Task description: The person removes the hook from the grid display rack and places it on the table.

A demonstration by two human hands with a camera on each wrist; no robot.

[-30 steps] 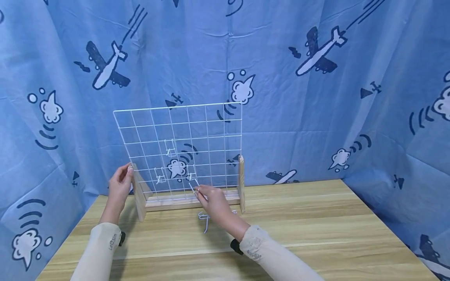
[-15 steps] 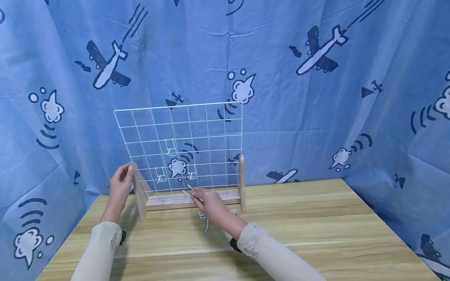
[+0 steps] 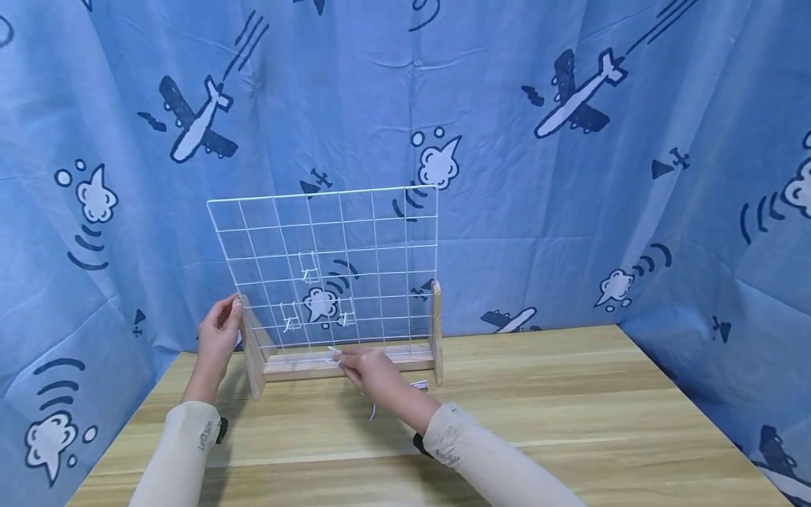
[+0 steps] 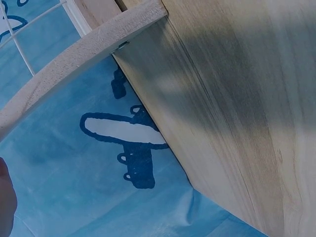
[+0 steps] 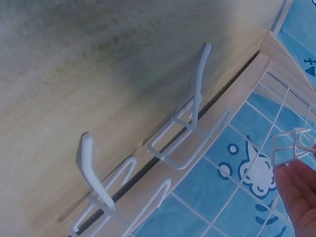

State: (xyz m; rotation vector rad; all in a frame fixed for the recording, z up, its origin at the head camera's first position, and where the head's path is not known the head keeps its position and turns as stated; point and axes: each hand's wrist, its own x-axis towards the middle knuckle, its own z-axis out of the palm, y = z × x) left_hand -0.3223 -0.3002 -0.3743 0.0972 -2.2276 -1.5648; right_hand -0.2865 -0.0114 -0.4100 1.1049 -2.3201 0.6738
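My right hand pinches a white wire hook between thumb and fingers, low in front of a white wire grid panel. Fingertips cover part of that hook. At the panel's left side, my left hand grips the top of the wooden stand's left upright; only a sliver of it shows in the left wrist view. Three similar hooks hang on the grid: an upper one, a lower left one and a lower right one.
Two loose white hooks lie on the wooden table before the stand, a nearer hook and a farther hook. My right forearm partly hides them in the head view. Behind the table hangs a blue curtain with airplane prints.
My right hand has moved down and slightly left with its hook, away from the lower right hung hook. My left hand stays on the upright.
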